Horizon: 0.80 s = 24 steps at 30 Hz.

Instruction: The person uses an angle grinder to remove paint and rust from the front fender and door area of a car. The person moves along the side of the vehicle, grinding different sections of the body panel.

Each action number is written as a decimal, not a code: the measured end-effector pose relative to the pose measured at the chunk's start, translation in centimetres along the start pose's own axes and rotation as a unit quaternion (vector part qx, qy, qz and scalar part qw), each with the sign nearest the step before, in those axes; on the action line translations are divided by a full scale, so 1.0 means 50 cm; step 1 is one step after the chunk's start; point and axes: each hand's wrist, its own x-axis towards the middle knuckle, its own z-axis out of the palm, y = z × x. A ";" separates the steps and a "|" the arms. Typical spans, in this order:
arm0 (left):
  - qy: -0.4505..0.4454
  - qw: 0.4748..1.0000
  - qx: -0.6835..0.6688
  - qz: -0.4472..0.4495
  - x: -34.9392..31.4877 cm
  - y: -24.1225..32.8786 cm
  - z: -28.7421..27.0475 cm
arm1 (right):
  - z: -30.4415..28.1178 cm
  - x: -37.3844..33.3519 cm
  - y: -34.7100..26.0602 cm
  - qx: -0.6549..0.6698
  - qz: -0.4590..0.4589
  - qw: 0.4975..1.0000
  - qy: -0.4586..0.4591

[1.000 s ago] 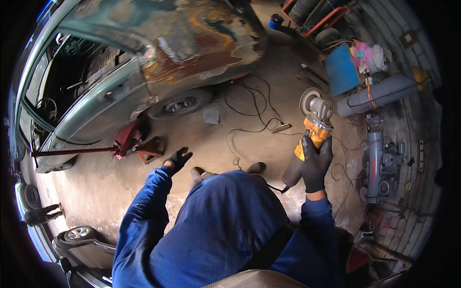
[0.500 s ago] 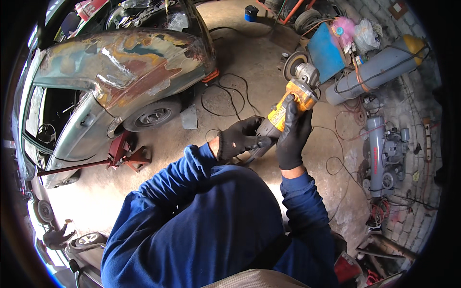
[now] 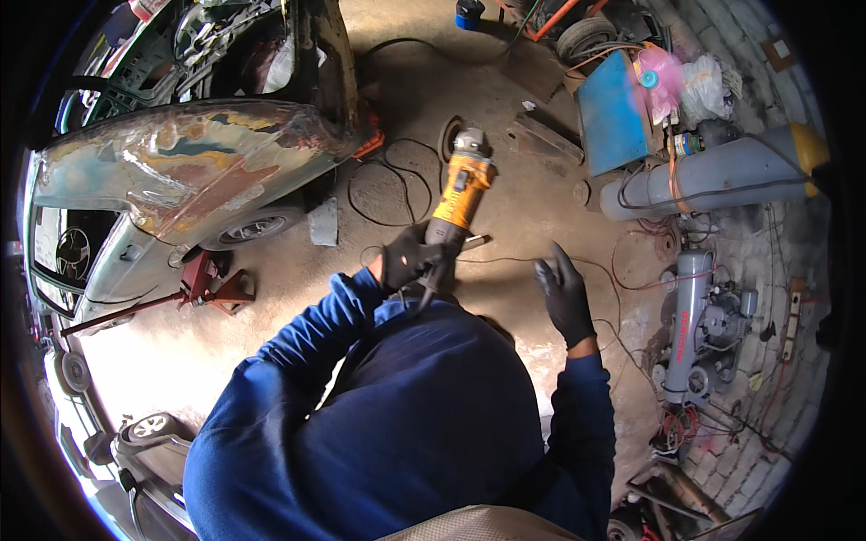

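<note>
Dusty concrete workshop floor [image 3: 505,180] filled the view, with black cables looped across it. We looked down over our blue work jacket.

Left hand [image 3: 410,259], in a black glove, was closed around the rear grip of the yellow-and-grey handheld angle grinder [image 3: 460,189]. The arm was bent, with the sleeve raised in front of the chest.

Right hand [image 3: 564,293], also in a black glove, was open with fingers spread and pointing up. It held nothing and stood well apart from the tool, to its right.

The grinder pointed away from us, slightly tilted, with its grey head and disc at the far end above the floor. Its cord ran from the grip.

At left we noted a stripped car body with patchy rust and green paint [image 3: 189,171], its wheel near a red jack stand [image 3: 212,288]. At right lay a blue metal box [image 3: 613,117], a long grey cylinder with a yellow end [image 3: 722,176] and a grey compressor unit [image 3: 699,325] by a brick wall.
</note>
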 end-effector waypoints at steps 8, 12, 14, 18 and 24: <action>0.171 0.980 -0.042 -0.098 0.140 -0.024 -0.010 | -0.302 -0.051 0.483 0.111 0.334 0.931 0.095; 0.279 0.957 -0.065 -0.047 0.212 -0.009 0.044 | -0.423 0.032 0.637 0.103 0.398 0.910 0.041; 0.353 0.930 -0.097 -0.040 0.252 0.017 0.086 | -0.499 0.117 0.682 0.003 0.341 0.938 -0.060; 0.428 0.896 -0.117 0.032 0.291 0.087 0.134 | -0.634 0.351 0.689 -0.102 0.270 0.953 -0.095; 0.528 0.827 -0.132 0.143 0.298 0.206 0.125 | -0.673 0.712 0.454 0.066 0.130 0.986 -0.084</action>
